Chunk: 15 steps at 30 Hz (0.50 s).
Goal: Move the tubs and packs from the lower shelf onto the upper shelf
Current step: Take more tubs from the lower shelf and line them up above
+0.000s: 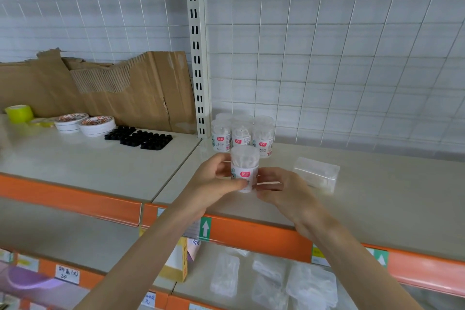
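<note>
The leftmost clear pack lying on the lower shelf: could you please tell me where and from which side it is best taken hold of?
Probably a grip across its narrow width near the front end, coming from the front and above. The leftmost clear pack lies flat with its long sides running front to back, and the upper shelf sits close above its far end.
</note>
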{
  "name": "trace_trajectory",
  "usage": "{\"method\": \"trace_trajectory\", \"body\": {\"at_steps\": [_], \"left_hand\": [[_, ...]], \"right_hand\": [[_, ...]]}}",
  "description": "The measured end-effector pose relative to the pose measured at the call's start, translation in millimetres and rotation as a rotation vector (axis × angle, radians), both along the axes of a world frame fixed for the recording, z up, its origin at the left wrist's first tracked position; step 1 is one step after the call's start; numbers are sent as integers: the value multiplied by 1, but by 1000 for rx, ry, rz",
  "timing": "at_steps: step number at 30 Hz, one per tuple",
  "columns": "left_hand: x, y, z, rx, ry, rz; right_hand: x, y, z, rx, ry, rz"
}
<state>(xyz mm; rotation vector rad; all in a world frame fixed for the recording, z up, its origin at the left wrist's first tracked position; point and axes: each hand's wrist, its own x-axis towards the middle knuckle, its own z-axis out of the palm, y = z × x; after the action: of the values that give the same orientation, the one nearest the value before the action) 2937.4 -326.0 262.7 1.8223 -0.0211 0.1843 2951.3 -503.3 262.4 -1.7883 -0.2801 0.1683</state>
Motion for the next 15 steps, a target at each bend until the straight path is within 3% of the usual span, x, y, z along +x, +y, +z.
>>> {"method": "trace_trajectory", "body": {"at_steps": [8,15], "left_hand": [[9,23,11,213,37,-39],[33,65,14,266,12,33]], "right_hand": [[-4,-1,6,-55,20,11],[-6,0,9,-68,39,8]]}}
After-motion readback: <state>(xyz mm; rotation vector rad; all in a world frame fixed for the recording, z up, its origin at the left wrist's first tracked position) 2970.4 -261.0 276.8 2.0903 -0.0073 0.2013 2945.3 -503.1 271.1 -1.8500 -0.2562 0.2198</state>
